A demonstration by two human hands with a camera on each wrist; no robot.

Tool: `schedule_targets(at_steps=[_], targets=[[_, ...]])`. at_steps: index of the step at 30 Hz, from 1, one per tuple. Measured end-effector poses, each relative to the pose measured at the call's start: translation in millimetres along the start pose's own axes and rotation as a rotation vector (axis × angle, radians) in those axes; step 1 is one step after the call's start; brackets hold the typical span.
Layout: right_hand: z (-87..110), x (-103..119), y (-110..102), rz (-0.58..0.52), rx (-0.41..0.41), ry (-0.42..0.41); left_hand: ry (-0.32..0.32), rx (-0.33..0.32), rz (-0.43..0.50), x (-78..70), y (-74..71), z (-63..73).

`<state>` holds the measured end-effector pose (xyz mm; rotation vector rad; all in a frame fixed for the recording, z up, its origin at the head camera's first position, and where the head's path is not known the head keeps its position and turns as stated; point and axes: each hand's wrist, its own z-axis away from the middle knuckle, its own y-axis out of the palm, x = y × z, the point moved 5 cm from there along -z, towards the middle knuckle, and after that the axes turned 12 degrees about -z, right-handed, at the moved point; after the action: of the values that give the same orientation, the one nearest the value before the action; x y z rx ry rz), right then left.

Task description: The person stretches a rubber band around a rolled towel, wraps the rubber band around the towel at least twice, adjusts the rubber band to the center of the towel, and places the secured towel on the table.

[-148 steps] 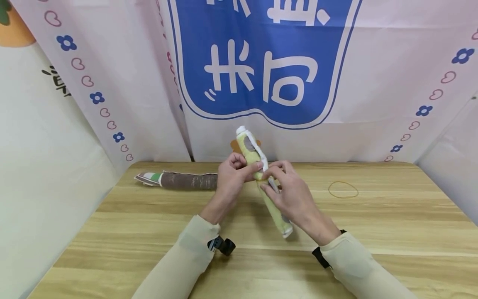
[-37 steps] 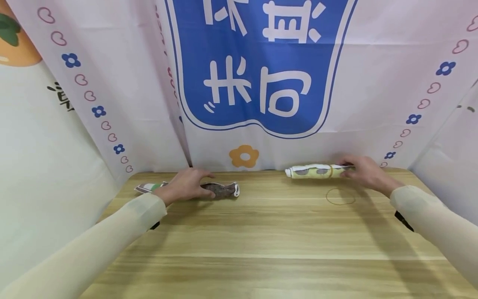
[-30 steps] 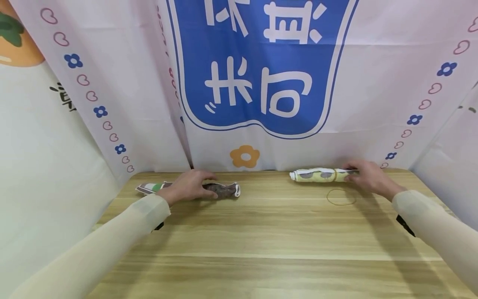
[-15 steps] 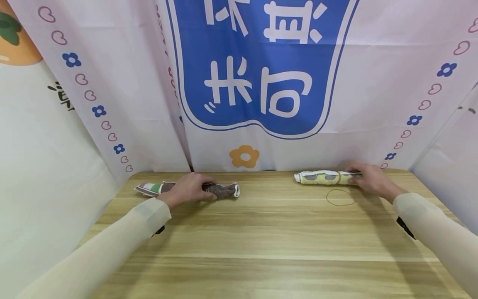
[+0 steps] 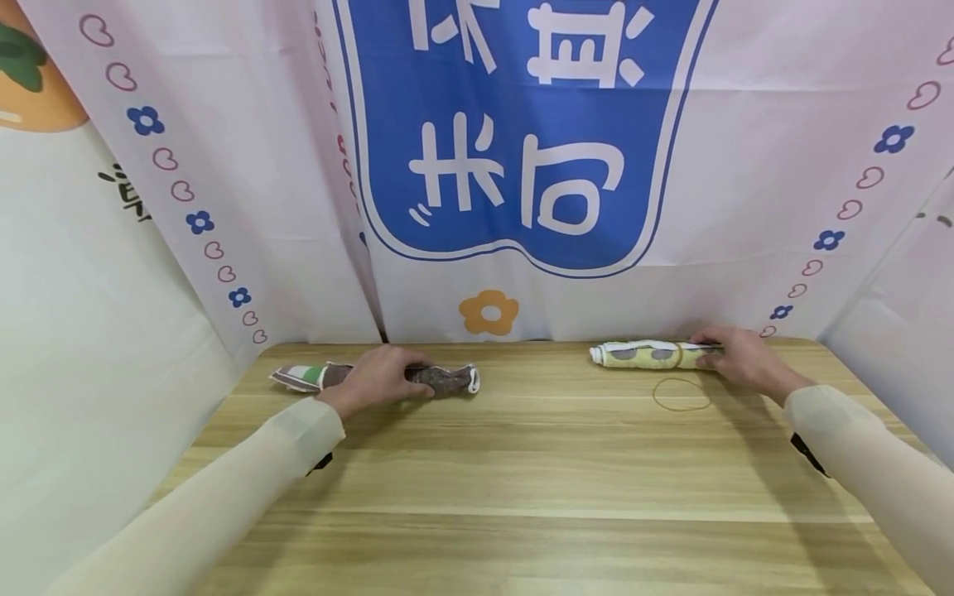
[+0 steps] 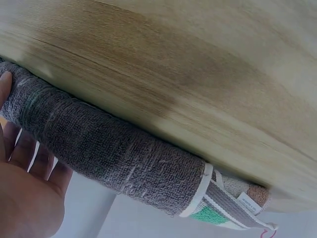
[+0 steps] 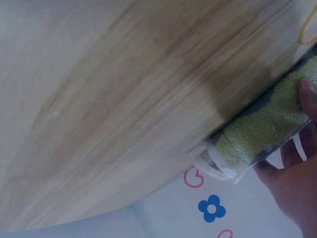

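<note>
A brown rolled towel with a green and white end lies at the table's back left. My left hand holds it across the middle. In the left wrist view the thumb and fingers lie on opposite sides of that brown roll. At the back right rests a rolled yellow towel with grey spots, a rubber band around it. My right hand grips its right end, which the fingers partly hide. The right wrist view shows the thumb across the yellow roll, fingers on the far side.
A loose rubber band lies on the wooden table, in front of the yellow roll. A printed white curtain hangs right behind the table's back edge, and pale walls stand at both sides.
Earlier both hands held the yellow roll mid-table; now it lies at the back right and my left hand is on the brown roll. Over the last second the yellow roll shifted slightly right.
</note>
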<state>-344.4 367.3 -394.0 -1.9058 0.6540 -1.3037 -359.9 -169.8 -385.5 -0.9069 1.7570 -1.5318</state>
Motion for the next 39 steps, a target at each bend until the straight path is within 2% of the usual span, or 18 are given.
schedule_targets(at_steps=[12, 18, 22, 29, 33, 39], targets=[[1.0, 1, 0, 0.028, 0.021, 0.005, -0.009, 0.001, -0.008, 0.7, 1.7, -1.3], [0.6, 4, 0, 0.046, 0.017, -0.028, -0.008, -0.004, -0.001, 0.8, 2.3, -2.7], [1.4, 7, -1, 0.055, 0.026, -0.054, 0.011, -0.006, 0.036, -1.4, 2.9, -3.6], [-0.1, 16, -5, 0.077, 0.040, -0.077, 0.042, -0.072, 0.070, -4.0, -1.5, -4.1], [-0.6, 22, -9, 0.056, 0.015, -0.082, 0.047, -0.089, 0.066, -2.5, -3.9, -5.3], [2.7, 30, -14, -0.002, -0.082, -0.069, 0.038, -0.085, 0.070, -3.1, -7.5, -4.8]])
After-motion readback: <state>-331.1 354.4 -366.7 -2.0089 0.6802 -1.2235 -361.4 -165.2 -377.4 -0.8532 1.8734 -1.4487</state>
